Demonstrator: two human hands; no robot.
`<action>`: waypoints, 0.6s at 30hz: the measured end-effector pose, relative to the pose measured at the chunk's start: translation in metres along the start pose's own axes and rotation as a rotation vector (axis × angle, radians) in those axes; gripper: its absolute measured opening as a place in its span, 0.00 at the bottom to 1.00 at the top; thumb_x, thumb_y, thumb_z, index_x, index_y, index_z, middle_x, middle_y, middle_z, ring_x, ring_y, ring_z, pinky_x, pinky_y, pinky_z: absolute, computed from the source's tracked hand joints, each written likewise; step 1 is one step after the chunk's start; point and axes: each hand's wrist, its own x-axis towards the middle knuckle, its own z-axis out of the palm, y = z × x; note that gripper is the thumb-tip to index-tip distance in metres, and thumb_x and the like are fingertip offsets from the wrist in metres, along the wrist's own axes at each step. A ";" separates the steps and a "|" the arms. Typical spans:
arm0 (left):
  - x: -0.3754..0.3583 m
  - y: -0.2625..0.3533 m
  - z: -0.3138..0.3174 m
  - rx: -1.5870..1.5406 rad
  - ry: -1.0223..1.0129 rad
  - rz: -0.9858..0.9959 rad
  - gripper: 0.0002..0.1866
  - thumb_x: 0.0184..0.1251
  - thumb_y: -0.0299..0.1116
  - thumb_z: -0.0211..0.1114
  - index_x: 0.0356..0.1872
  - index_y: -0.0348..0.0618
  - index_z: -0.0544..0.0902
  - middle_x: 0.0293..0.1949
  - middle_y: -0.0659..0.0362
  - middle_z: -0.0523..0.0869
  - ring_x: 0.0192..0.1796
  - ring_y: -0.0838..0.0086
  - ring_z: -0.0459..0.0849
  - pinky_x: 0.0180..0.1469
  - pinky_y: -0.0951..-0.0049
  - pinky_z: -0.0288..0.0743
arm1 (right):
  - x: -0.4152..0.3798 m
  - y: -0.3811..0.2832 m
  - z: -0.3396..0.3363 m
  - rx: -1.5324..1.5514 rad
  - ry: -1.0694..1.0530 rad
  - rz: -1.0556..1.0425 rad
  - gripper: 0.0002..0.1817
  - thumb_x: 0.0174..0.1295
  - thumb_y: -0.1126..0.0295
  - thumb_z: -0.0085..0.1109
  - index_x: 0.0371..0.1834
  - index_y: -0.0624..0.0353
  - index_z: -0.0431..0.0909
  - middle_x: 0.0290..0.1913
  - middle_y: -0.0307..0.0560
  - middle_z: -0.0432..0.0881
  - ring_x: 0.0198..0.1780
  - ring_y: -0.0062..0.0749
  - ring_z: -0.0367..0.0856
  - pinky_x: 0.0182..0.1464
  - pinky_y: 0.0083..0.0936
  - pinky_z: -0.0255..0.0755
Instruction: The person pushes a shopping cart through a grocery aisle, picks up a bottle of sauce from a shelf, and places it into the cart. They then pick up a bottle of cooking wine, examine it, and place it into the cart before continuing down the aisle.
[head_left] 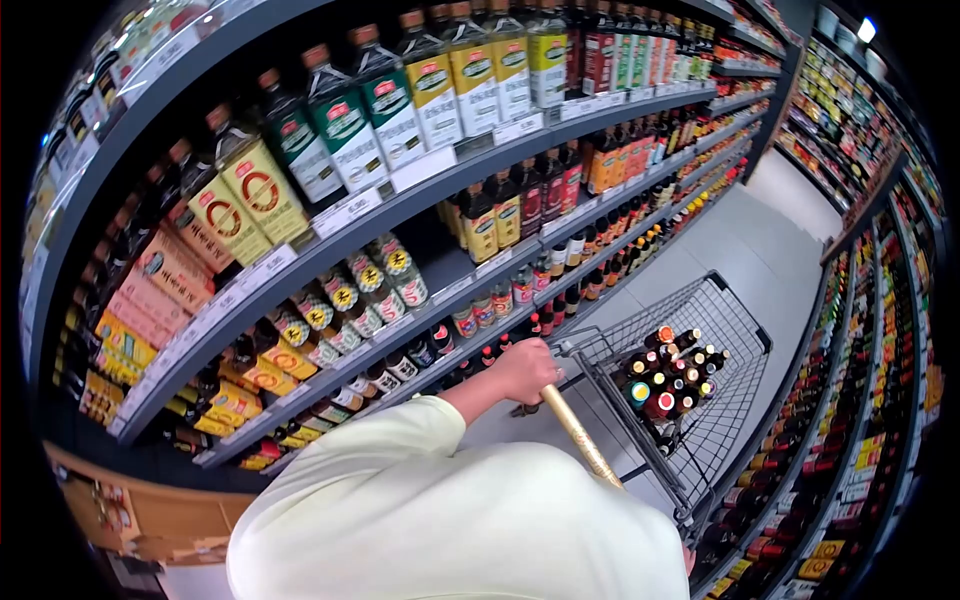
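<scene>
My left hand (525, 371) is closed around the left end of the gold-coloured handle (580, 437) of a shopping cart. The wire cart (735, 365) stands in front of me, with several dark glass bottles (665, 380) with coloured caps grouped upright inside its basket. Only a sliver of my right hand (689, 558) shows past my pale sleeve and body, low at the right end of the handle; its fingers are hidden.
Tall shelves (400, 200) of sauce and vinegar bottles run along the left, close to my left arm. Another stocked shelf (850, 400) lines the right side of the aisle. Grey floor tiles (720, 235) lead ahead between them. A wooden-sided display (140, 500) stands at lower left.
</scene>
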 end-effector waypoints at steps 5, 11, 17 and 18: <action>0.010 0.006 0.009 -0.006 0.007 -0.050 0.12 0.39 0.36 0.69 0.29 0.50 0.82 0.26 0.63 0.82 0.39 0.64 0.83 0.55 0.62 0.72 | 0.056 -0.029 -0.017 0.033 0.029 -0.017 0.18 0.57 0.49 0.55 0.44 0.44 0.82 0.33 0.44 0.82 0.37 0.45 0.81 0.60 0.52 0.71; 0.013 0.011 0.014 0.019 -0.005 -0.125 0.11 0.40 0.35 0.71 0.29 0.50 0.83 0.27 0.64 0.82 0.40 0.66 0.82 0.59 0.62 0.68 | 0.113 -0.062 -0.024 0.069 0.042 -0.130 0.18 0.56 0.50 0.56 0.44 0.45 0.82 0.33 0.45 0.82 0.37 0.45 0.81 0.60 0.51 0.71; 0.009 0.011 0.010 0.018 -0.052 -0.136 0.09 0.39 0.37 0.71 0.26 0.51 0.84 0.27 0.64 0.84 0.42 0.66 0.83 0.60 0.62 0.68 | 0.151 -0.086 -0.027 0.092 0.037 -0.225 0.17 0.55 0.51 0.57 0.43 0.45 0.82 0.32 0.45 0.82 0.37 0.46 0.81 0.59 0.51 0.71; 0.008 0.012 0.010 0.030 -0.037 -0.138 0.09 0.38 0.37 0.71 0.25 0.51 0.85 0.28 0.64 0.85 0.43 0.67 0.83 0.60 0.62 0.68 | 0.156 -0.091 -0.026 0.096 0.036 -0.251 0.17 0.55 0.51 0.57 0.43 0.45 0.82 0.32 0.45 0.82 0.37 0.46 0.81 0.59 0.51 0.71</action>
